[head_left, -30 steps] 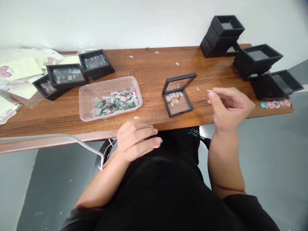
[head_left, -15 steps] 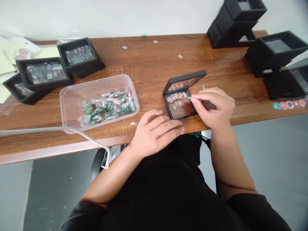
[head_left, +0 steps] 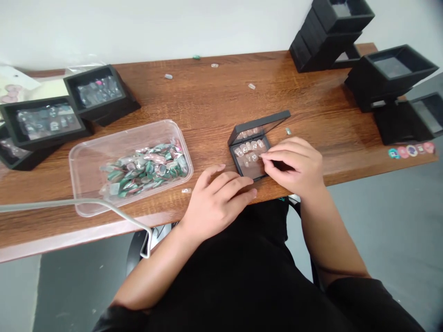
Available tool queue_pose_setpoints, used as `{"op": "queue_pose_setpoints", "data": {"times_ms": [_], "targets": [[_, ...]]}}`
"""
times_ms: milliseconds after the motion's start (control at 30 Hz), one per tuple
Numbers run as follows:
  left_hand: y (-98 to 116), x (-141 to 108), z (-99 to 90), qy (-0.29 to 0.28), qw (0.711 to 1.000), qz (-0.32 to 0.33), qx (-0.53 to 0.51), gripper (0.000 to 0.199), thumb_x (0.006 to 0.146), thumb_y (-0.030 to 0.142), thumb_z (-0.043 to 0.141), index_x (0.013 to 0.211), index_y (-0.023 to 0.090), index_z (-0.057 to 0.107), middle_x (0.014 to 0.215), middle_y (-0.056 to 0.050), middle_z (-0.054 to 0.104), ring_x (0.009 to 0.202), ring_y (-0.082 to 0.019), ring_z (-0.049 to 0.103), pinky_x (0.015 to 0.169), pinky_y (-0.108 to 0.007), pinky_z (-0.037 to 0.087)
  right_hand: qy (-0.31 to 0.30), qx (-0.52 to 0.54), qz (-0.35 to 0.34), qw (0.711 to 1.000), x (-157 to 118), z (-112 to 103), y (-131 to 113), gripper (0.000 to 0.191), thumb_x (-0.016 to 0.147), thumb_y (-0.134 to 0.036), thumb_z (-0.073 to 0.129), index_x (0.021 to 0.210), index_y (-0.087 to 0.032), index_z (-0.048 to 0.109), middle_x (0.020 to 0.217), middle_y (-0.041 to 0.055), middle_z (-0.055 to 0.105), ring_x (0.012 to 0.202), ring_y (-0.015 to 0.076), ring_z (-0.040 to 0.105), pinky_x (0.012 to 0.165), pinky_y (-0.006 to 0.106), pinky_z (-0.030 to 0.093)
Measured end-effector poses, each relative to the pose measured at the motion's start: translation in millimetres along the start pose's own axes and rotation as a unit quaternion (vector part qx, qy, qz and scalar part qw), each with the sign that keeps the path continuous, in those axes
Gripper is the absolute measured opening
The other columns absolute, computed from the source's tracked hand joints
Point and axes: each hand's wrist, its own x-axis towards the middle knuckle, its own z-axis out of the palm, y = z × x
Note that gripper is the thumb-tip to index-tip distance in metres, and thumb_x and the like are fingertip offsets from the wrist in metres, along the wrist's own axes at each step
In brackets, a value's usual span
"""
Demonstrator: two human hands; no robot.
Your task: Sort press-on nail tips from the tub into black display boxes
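A small black hinged case (head_left: 255, 174) lies open near the table's front edge, its lid tilted up at the back. Press-on nails (head_left: 246, 147) sit inside it in a back row and part of a second row. My right hand (head_left: 294, 165) reaches over the case's right side. Thumb and index finger pinch a press-on nail, mostly hidden by the fingertips, at the end of the second row. My left hand (head_left: 216, 200) rests at the front left corner of the case, fingers apart and holding nothing.
A clear plastic tub (head_left: 86, 173) of loose nails stands to the left, with a pale bent metal bar (head_left: 86, 201) before it. Black boxes (head_left: 44, 121) stand at the left, more black boxes (head_left: 391, 69) at the right. Single nails (head_left: 251, 86) lie about the wooden table (head_left: 194, 99).
My right hand has moved in closer over the case, bringing the pinched nail down to the second row. My left hand stays by the front corner. The camera view has shifted slightly.
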Motion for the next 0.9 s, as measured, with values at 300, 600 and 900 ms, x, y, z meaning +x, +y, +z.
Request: {"op": "queue_pose_setpoints", "data": {"times_ms": [300, 600, 900], "targets": [[0.4, -1.5, -0.3, -0.014, 1.0, -0.002, -0.018, 0.017, 0.093, 0.019, 0.074, 0.11, 0.022, 0.075, 0.116, 0.002, 0.08, 0.106, -0.018, 0.072, 0.108, -0.041, 0.049, -0.019, -0.01, 0.015, 1.0, -1.3, 1.8, 0.4, 0.017, 0.084, -0.011, 0.075, 0.091, -0.027, 0.077, 0.091, 0.0003, 0.079, 0.084, 0.0192, 0.071, 0.08, 0.038, 0.06], [-1.0, -1.2, -0.9, -0.026, 0.999, -0.003, -0.036, 0.013, 0.097, 0.024, 0.071, 0.11, 0.024, 0.074, 0.116, 0.005, 0.08, 0.106, -0.017, 0.071, 0.108, -0.04, 0.049, -0.045, 0.057, 0.011, 0.997, -1.6, -0.3, 3.7, 0.02, 0.082, -0.011, 0.077, 0.093, -0.028, 0.077, 0.097, -0.0001, 0.081, 0.089, 0.0198, 0.071, 0.083, 0.041, 0.061], [-4.7, 5.6, -5.6, 0.008, 0.999, 0.045, -0.027, 0.017, 0.096, 0.016, 0.069, 0.11, 0.025, 0.073, 0.109, 0.005, 0.081, 0.096, -0.019, 0.077, 0.091, -0.042, 0.062, -0.016, 0.105, 0.027, 0.994, -1.1, -4.6, -4.1, 0.039, 0.083, -0.014, 0.075, 0.112, -0.039, 0.074, 0.093, 0.0015, 0.079, 0.083, 0.0257, 0.069, 0.079, 0.048, 0.058]]}}
